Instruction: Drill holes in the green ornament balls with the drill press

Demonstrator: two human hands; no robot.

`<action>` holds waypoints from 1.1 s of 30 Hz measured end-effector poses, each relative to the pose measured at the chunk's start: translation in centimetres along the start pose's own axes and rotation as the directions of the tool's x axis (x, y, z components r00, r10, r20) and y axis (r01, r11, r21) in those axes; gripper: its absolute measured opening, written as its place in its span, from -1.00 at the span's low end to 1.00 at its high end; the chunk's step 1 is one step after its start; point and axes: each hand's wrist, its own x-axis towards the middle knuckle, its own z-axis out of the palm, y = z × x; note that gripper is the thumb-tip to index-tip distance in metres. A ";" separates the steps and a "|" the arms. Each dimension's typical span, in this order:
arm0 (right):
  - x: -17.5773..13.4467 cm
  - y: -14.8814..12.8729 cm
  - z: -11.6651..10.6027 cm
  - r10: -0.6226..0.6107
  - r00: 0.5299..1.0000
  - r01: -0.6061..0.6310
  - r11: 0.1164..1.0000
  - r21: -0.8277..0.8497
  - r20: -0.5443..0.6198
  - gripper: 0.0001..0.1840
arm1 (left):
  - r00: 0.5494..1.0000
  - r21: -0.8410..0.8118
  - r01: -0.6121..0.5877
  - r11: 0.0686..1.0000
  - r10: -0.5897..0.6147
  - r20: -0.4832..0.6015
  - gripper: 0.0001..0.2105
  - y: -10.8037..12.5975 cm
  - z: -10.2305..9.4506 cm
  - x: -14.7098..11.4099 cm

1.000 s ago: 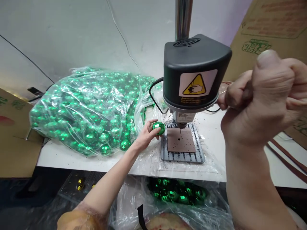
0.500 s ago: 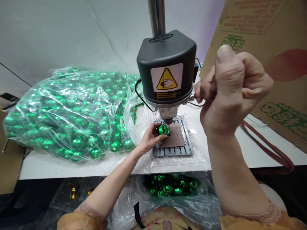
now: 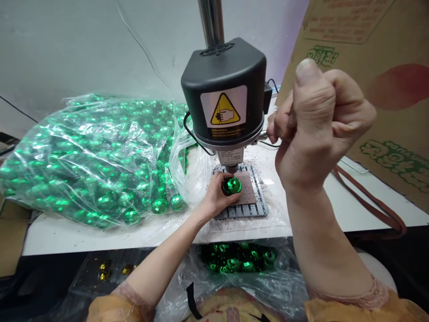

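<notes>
A shiny green faceted ball (image 3: 232, 184) is pinched between the thumb and fingers of my left hand (image 3: 216, 194). It sits right under the chuck (image 3: 232, 169) of a black bench drill press (image 3: 224, 85); whether the bit touches it I cannot tell. Beneath the ball lies a pinkish-brown board (image 3: 248, 188) on the slotted grey base plate (image 3: 262, 210), sprinkled with dark specks. My right hand (image 3: 315, 120) is raised at the machine's right side, closed in a fist round its lever (image 3: 262, 137), most of which the fingers hide.
A big clear bag (image 3: 100, 152) of green balls fills the table's left side. More green balls (image 3: 239, 258) lie in plastic below the table edge, with a few gold balls (image 3: 104, 270) to their left. A cardboard box (image 3: 378, 53) and brown strap (image 3: 368, 201) are at right.
My left hand has moved the green ball slightly right and down, in line under the chuck. My right hand stays closed on the lever. The whole view has shifted a little.
</notes>
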 end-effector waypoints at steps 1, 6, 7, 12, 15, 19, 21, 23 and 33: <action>0.0 0.0 0.0 -0.004 1.000 0.004 1.000 0.010 -0.001 -0.52 | 1.000 0.008 -0.002 1.000 0.002 -0.015 -0.56 -0.1 0.3 -0.1; 0.0 0.0 0.0 -0.030 1.000 0.029 0.998 0.049 0.007 -0.52 | 1.000 -0.122 0.016 0.992 -0.016 -0.002 -0.48 -0.8 1.3 -0.8; 0.0 0.0 -0.1 -0.029 1.000 0.028 0.998 0.049 0.007 -0.52 | 1.000 -0.158 0.031 0.987 -0.031 -0.002 -0.46 -0.9 1.4 -0.9; 0.0 0.0 -0.2 -0.006 1.000 0.006 1.000 0.028 0.003 -0.53 | 0.995 -0.240 0.094 0.966 -0.097 -0.001 -0.46 -0.9 1.7 -1.4; -0.1 0.2 -0.3 -0.016 1.000 0.017 1.000 0.025 -0.024 -0.53 | 0.995 -0.247 0.096 0.964 -0.095 0.013 -0.48 -0.8 1.6 -1.3; -1.0 0.5 -0.7 -0.040 0.998 0.040 0.999 0.006 -0.052 -0.48 | 0.997 -0.254 0.079 0.964 -0.079 0.011 -0.47 -0.9 1.6 -1.3; -1.7 0.6 -0.9 -0.078 0.994 0.078 0.997 -0.010 -0.079 -0.45 | 0.997 -0.263 0.073 0.962 -0.072 0.011 -0.46 -1.0 1.7 -1.3; -2.4 0.6 -1.0 -0.118 0.990 0.119 0.993 0.006 -0.077 -0.43 | 0.998 -0.264 0.065 0.962 -0.064 0.014 -0.46 -1.2 1.8 -1.4; -3.8 1.4 -1.5 -0.205 0.975 0.210 0.976 0.062 -0.085 -0.52 | 0.999 -0.278 0.053 0.959 -0.049 0.021 -0.48 -1.4 1.9 -1.3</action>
